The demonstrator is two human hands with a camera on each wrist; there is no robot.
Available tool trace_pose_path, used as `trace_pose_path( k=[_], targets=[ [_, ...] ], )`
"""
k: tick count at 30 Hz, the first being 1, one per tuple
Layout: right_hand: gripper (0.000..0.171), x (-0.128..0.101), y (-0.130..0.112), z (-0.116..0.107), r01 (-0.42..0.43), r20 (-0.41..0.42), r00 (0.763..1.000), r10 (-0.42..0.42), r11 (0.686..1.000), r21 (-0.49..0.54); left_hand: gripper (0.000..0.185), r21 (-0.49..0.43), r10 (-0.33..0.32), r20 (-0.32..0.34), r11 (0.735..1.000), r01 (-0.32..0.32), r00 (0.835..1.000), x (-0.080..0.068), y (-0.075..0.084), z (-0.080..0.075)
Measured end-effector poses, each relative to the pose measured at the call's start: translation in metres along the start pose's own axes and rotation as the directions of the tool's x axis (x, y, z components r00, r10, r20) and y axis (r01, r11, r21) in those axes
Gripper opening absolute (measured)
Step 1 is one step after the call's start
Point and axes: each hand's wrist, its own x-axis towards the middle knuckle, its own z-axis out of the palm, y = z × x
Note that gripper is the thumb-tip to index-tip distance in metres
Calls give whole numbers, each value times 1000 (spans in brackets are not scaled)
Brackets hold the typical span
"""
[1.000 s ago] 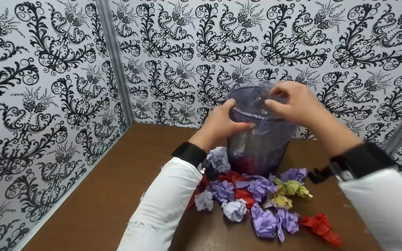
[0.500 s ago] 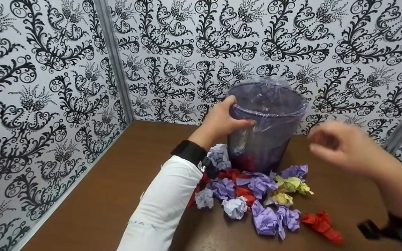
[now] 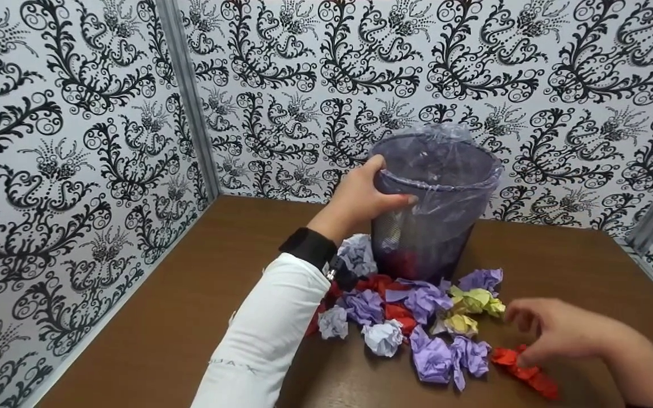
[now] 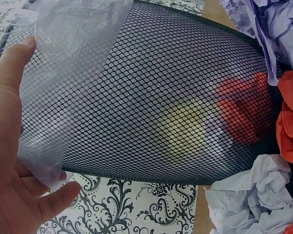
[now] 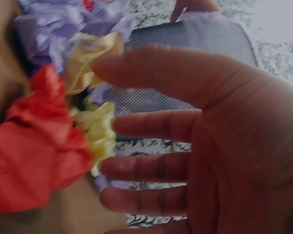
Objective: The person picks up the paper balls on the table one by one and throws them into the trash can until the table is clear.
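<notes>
A black mesh wastebasket (image 3: 417, 238) with a clear plastic liner (image 3: 462, 198) folded over its rim stands on the table. My left hand (image 3: 355, 198) grips it at the upper left side, over the liner, thumb on the front. Through the mesh in the left wrist view show red paper (image 4: 246, 107) and yellow paper (image 4: 183, 129). My right hand (image 3: 570, 331) hovers over a red crumpled paper (image 3: 530, 374) at the right, fingers loosely spread and nothing held. In the right wrist view that hand (image 5: 224, 136) has its palm and fingers beside the red paper (image 5: 39, 146).
Several crumpled papers lie before the wastebasket: purple (image 3: 431, 357), white (image 3: 383, 338), yellow (image 3: 476, 300) and red ones. A larger white ball (image 3: 357, 255) sits against its left side. Patterned walls (image 3: 281, 102) stand behind and left of the brown table (image 3: 190, 317).
My right hand has left the wastebasket's rim and come down to the right, over the red paper. My left hand stays on the wastebasket.
</notes>
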Motion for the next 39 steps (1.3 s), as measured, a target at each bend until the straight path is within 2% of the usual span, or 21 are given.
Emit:
trace_pose_path(
  k=[4, 10, 15, 22, 29, 39],
  targets=[
    [58, 1, 8, 10, -11, 59, 998, 7, 998, 69, 68, -38, -9, 0, 999, 9, 1000, 0, 0, 0],
    [53, 5, 14, 17, -30, 70, 997, 26, 997, 67, 69, -34, 6, -1, 999, -6, 1000, 1, 1, 0],
    [48, 5, 19, 22, -35, 60, 998, 30, 996, 84, 70, -27, 14, 4, 1000, -14, 1000, 0, 0, 1],
    [38, 8, 20, 22, -44, 36, 998, 43, 998, 33, 70, -63, 3, 12, 998, -3, 1000, -1, -2, -1],
    [35, 9, 21, 22, -39, 29, 999, 37, 997, 66, 69, 3, 4, -12, 1000, -4, 1000, -2, -1, -2],
    [26, 7, 22, 16, -30, -13, 999, 31, 999, 13, 68, -43, 5, 5, 999, -4, 1000, -1, 1, 1]
  ],
)
